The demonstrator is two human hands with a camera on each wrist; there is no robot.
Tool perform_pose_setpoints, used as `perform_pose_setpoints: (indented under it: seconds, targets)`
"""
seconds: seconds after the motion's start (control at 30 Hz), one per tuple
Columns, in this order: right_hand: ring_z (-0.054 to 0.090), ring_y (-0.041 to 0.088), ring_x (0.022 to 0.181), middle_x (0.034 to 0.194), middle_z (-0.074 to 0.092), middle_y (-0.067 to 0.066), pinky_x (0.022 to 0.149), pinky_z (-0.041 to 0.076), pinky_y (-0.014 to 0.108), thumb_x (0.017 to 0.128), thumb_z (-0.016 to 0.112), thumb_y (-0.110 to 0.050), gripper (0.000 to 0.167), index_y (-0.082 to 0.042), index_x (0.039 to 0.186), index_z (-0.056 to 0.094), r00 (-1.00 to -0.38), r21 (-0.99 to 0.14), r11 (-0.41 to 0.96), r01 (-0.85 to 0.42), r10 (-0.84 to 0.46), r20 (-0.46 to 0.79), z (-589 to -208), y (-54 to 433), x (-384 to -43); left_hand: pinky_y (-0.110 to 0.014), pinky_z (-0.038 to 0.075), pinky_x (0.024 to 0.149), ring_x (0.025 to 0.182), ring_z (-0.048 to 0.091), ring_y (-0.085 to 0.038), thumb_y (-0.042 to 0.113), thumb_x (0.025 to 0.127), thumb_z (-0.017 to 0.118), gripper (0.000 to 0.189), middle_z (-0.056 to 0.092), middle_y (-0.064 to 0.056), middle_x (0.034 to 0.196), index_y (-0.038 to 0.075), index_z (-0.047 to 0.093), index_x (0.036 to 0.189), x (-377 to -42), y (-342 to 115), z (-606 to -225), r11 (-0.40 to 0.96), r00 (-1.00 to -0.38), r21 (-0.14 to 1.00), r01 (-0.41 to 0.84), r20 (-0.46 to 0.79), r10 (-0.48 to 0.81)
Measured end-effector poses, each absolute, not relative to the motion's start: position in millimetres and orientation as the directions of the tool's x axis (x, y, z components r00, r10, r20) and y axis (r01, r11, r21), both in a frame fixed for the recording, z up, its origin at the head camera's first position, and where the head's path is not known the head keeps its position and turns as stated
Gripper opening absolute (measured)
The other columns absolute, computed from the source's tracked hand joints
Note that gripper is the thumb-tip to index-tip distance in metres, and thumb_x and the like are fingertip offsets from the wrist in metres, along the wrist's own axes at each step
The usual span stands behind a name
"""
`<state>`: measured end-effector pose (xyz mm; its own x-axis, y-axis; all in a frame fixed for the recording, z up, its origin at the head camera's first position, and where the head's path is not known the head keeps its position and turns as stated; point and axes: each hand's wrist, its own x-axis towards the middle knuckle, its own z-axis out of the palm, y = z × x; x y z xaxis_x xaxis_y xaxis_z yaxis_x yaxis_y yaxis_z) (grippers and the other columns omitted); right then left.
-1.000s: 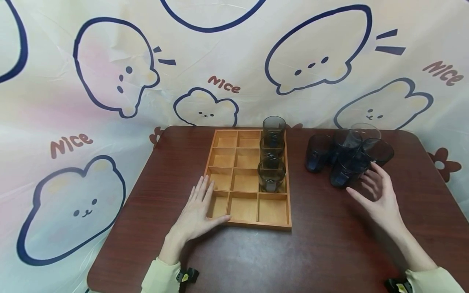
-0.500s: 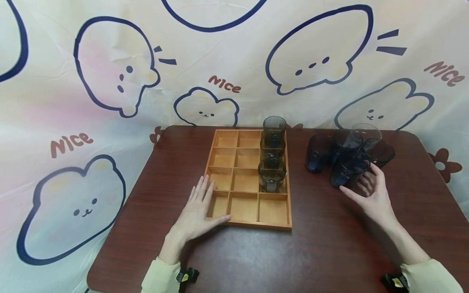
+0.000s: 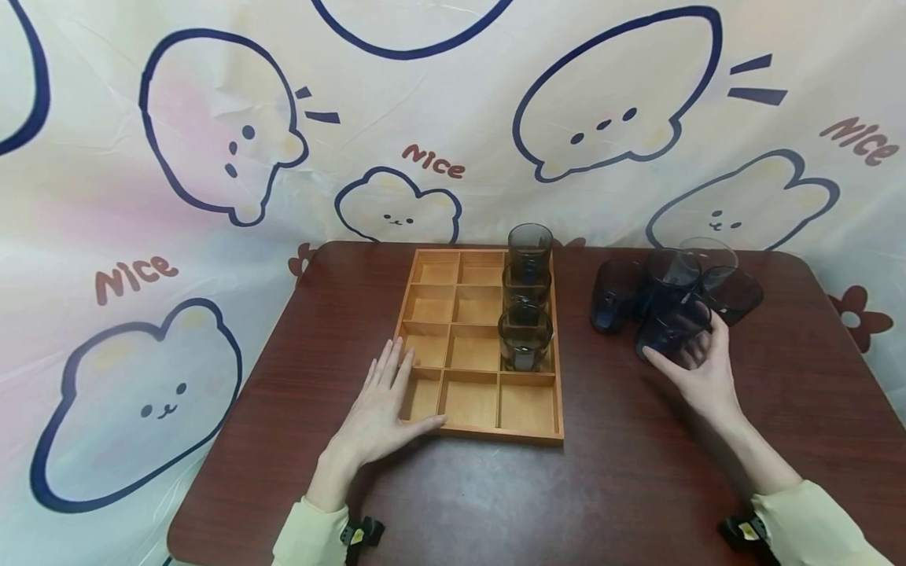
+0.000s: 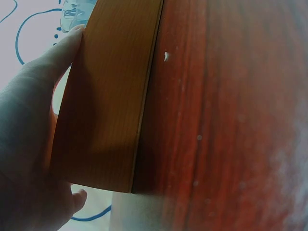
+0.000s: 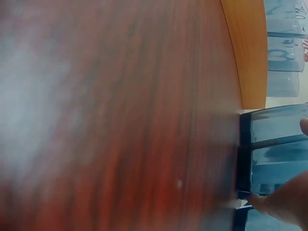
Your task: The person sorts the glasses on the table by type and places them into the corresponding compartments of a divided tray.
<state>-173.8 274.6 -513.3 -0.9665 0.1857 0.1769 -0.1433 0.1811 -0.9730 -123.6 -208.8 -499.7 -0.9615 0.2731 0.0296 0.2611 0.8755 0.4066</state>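
Note:
My left hand (image 3: 378, 409) rests at the near left corner of a wooden compartment tray (image 3: 562, 417), fingers straight along its left side and thumb on the front edge. In the left wrist view, the hand lies against the tray's wall (image 4: 106, 96). My right hand (image 3: 704, 377) grips a dark blue drinking glass (image 3: 668, 330), the nearest of a cluster. Its thumb is at the near side low on the glass and its fingers are around the right side, partly hidden. The right wrist view shows the thumb (image 5: 279, 199) against blue glass (image 5: 279, 163).
Three grey-tinted glasses stand in the tray's right column, the nearest glass (image 3: 525, 338) in the third row from the back. Several more glasses, such as a dark one (image 3: 614, 299), stand close behind the held glass. A patterned curtain (image 3: 488, 118) hangs behind the brown table (image 3: 495, 503).
My right hand has moved left and closed around the nearest glass, which has shifted and tilted slightly. The left hand and the tray have stayed in place.

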Motion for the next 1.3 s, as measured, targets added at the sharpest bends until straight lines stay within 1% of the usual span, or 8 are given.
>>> perform_pose_setpoints:
  seconds: [0.17,0.23,0.43,0.6,0.83,0.9,1.1,1.3]
  targets:
    - [0.056,-0.007,0.129,0.139,0.057,-0.022,0.104,0.045,0.003,0.088,0.080,0.015,0.105,-0.025,0.170,0.026,-0.964,-0.975,0.186,-0.122,0.213,0.161,-513.0,269.2,-178.5,-0.065,0.016,0.140,0.174,0.008,-0.041,0.068,0.088,0.080,0.123,0.009,-0.020,0.186,0.006,0.020,0.176,-123.8,-209.2,-499.5,0.874,-0.960,0.405,0.267,0.036,0.277]
    - [0.056,-0.008,0.128,0.137,0.057,-0.024,0.103,0.045,0.003,0.089,0.080,0.014,0.105,-0.024,0.170,0.027,-0.960,-0.972,0.209,-0.108,0.232,0.157,-512.5,267.0,-179.9,-0.065,0.016,0.140,0.174,0.008,-0.040,0.068,0.088,0.080,0.123,0.009,-0.020,0.186,0.006,0.020,0.176,-123.8,-209.4,-499.4,0.874,-0.960,0.406,0.268,0.035,0.278]
    - [0.059,-0.011,0.122,0.133,0.060,-0.024,0.098,0.048,0.003,0.090,0.083,0.009,0.097,-0.021,0.168,0.034,-0.940,-0.965,0.249,-0.084,0.302,0.160,-511.3,260.8,-183.2,-0.064,0.015,0.140,0.175,0.005,-0.039,0.068,0.088,0.080,0.124,0.008,-0.019,0.186,0.007,0.019,0.176,-123.2,-209.6,-499.0,0.870,-0.961,0.417,0.262,0.030,0.275]
    - [0.062,-0.014,0.115,0.127,0.062,-0.024,0.093,0.049,0.002,0.088,0.085,0.008,0.095,-0.019,0.166,0.039,-0.929,-0.955,0.282,-0.086,0.323,0.179,-508.9,259.6,-183.4,-0.064,0.014,0.140,0.175,0.005,-0.039,0.067,0.088,0.080,0.123,0.007,-0.019,0.186,0.006,0.019,0.176,-123.0,-209.4,-498.8,0.869,-0.961,0.421,0.261,0.027,0.275]
    - [0.064,-0.018,0.112,0.121,0.067,-0.033,0.092,0.050,0.001,0.088,0.085,0.008,0.095,-0.019,0.167,0.042,-0.944,-0.948,0.301,-0.104,0.270,0.190,-505.3,263.7,-178.0,-0.065,0.015,0.140,0.175,0.005,-0.039,0.068,0.088,0.081,0.124,0.007,-0.019,0.186,0.006,0.020,0.176,-123.0,-209.3,-498.8,0.870,-0.961,0.418,0.262,0.029,0.275]
    - [0.063,-0.019,0.112,0.122,0.067,-0.034,0.092,0.050,0.000,0.088,0.085,0.008,0.096,-0.019,0.168,0.041,-0.949,-0.946,0.303,-0.118,0.245,0.197,-505.7,265.9,-175.9,-0.065,0.016,0.140,0.175,0.006,-0.040,0.068,0.088,0.081,0.124,0.008,-0.020,0.186,0.006,0.020,0.176,-123.3,-209.2,-499.1,0.872,-0.961,0.414,0.263,0.031,0.275]
    - [0.066,-0.017,0.112,0.128,0.068,-0.029,0.091,0.052,0.000,0.088,0.084,0.011,0.096,-0.015,0.170,0.040,-0.961,-0.949,0.277,-0.152,0.184,0.207,-505.1,267.0,-168.1,-0.065,0.016,0.139,0.175,0.006,-0.039,0.068,0.088,0.080,0.124,0.008,-0.020,0.186,0.006,0.019,0.176,-123.6,-209.1,-499.0,0.873,-0.961,0.411,0.262,0.028,0.275]
    - [0.067,-0.017,0.112,0.133,0.064,-0.027,0.093,0.052,0.001,0.091,0.083,0.009,0.094,-0.015,0.170,0.039,-0.971,-0.958,0.237,-0.158,0.138,0.194,-502.2,265.3,-163.0,-0.064,0.015,0.140,0.175,0.004,-0.037,0.069,0.089,0.079,0.124,0.007,-0.019,0.187,0.007,0.018,0.177,-123.3,-208.7,-498.5,0.874,-0.963,0.418,0.249,0.016,0.268]
